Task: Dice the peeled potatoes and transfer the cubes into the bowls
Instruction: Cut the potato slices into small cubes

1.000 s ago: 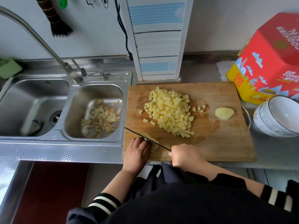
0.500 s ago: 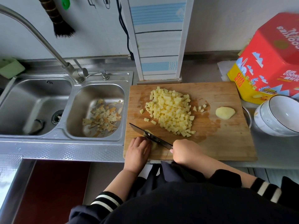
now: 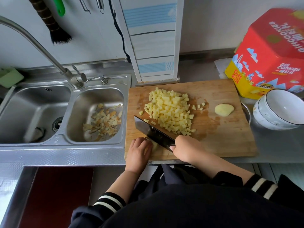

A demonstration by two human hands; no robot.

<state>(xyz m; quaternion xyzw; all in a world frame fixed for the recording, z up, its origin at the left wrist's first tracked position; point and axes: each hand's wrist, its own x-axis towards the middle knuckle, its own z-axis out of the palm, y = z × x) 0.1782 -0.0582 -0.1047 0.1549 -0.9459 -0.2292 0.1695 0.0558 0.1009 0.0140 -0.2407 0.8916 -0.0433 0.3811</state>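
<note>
I see the board (image 3: 230,139) lying long-side toward me, its left edge against the sink (image 3: 32,102), and near its front-left corner is where the next cut falls. My left hand (image 3: 139,153) presses down on a potato piece (image 3: 154,145) there, fingers curled over it; only a pale sliver shows past the fingertips, so I cannot tell its shape or long axis. That piece lies just right of the left fingers and directly under the cleaver (image 3: 153,133), whose blade runs diagonally from the far-left down to my right hand (image 3: 187,149), which is wrapped round the handle. I judge the cut depends on the blade dropping just beside the left fingertips, so they should stay tucked back. The heap of cubes (image 3: 171,111) sits beyond the blade at mid-board, too many to count, with about five loose ones off its right side. Counting the rest: one potato end (image 3: 224,109) toward the right edge, untouched, and two stacked bowls (image 3: 278,111) off the board's right edge, empty as far as I can see, closer to my right hand.
</note>
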